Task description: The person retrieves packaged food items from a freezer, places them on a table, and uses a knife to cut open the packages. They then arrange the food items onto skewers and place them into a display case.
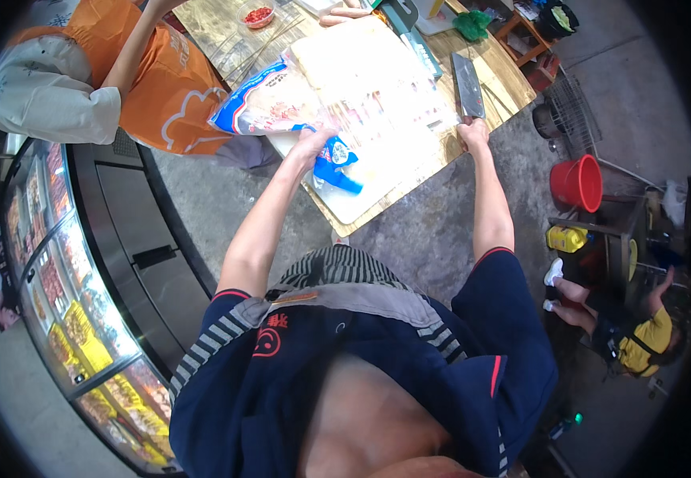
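Observation:
My left hand (315, 145) grips the gathered end of a clear plastic food bag (280, 98) with blue and red print. Pale contents show through the bag, and its blue corner hangs below my fingers. In my right hand (474, 134) is the handle of a cleaver (468, 86), its broad blade lying over the table's right side and pointing away from me. Between the hands is a white cutting board (357, 200), partly washed out by glare. Thin sticks with small pieces (375, 116) lie in rows on it, too bright to tell exactly.
A co-worker in an orange apron (163, 89) stands at the wooden table's (513, 89) left. A bowl of red pieces (258, 17), sausages (345, 15) and a green plastic bag (473, 25) lie farther back. A glass display case (76, 287) stands left; a red bucket (577, 183) stands right.

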### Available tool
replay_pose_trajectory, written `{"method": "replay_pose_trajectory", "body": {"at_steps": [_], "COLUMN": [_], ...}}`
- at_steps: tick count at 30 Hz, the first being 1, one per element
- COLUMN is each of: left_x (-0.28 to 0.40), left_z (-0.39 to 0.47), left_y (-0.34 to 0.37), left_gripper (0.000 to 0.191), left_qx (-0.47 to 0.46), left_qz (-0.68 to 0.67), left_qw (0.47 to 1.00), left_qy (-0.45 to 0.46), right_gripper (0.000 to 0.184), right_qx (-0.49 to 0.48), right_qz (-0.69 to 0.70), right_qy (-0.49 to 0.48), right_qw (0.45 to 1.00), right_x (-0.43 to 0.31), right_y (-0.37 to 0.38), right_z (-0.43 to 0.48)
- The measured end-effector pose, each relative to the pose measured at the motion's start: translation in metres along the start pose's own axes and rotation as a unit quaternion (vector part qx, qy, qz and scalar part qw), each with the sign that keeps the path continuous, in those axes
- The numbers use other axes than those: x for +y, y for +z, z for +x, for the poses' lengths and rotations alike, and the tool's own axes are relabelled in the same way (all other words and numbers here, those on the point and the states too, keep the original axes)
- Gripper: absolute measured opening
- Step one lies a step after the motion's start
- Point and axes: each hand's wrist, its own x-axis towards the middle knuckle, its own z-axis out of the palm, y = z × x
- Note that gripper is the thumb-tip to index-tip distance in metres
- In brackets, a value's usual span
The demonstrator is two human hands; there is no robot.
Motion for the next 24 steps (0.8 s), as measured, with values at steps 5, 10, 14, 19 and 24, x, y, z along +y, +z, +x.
{"method": "replay_pose_trajectory", "body": {"at_steps": [5, 10, 14, 19, 24], "left_x": [0.001, -0.009, -0.015, -0.014, -0.019], "left_z": [0.004, 0.025, 0.038, 0.036, -0.01], "left_y": [0.007, 0.033, 0.044, 0.05, 0.065], "left_gripper": [0.016, 0.023, 0.011, 0.009, 0.048], "left_qx": [-0.013, -0.021, -0.043, -0.095, 0.209], "left_qz": [0.006, -0.115, -0.154, -0.173, 0.029], "left_qw": [0.998, 0.987, 0.983, 0.978, 0.963], "left_qy": [-0.058, -0.109, -0.092, -0.064, 0.167], "right_gripper": [0.014, 0.012, 0.009, 0.006, 0.008], "right_qx": [-0.094, -0.153, -0.213, -0.312, -0.442], "right_qz": [0.248, 0.275, 0.252, 0.201, 0.123], "right_qy": [0.001, -0.035, -0.075, -0.149, -0.22], "right_qw": [0.964, 0.948, 0.941, 0.916, 0.861], "right_x": [0.017, 0.014, -0.012, -0.038, -0.063], "right_y": [-0.045, -0.09, -0.109, -0.114, -0.124], "right_z": [-0.041, -0.094, -0.097, -0.054, 0.007]}}
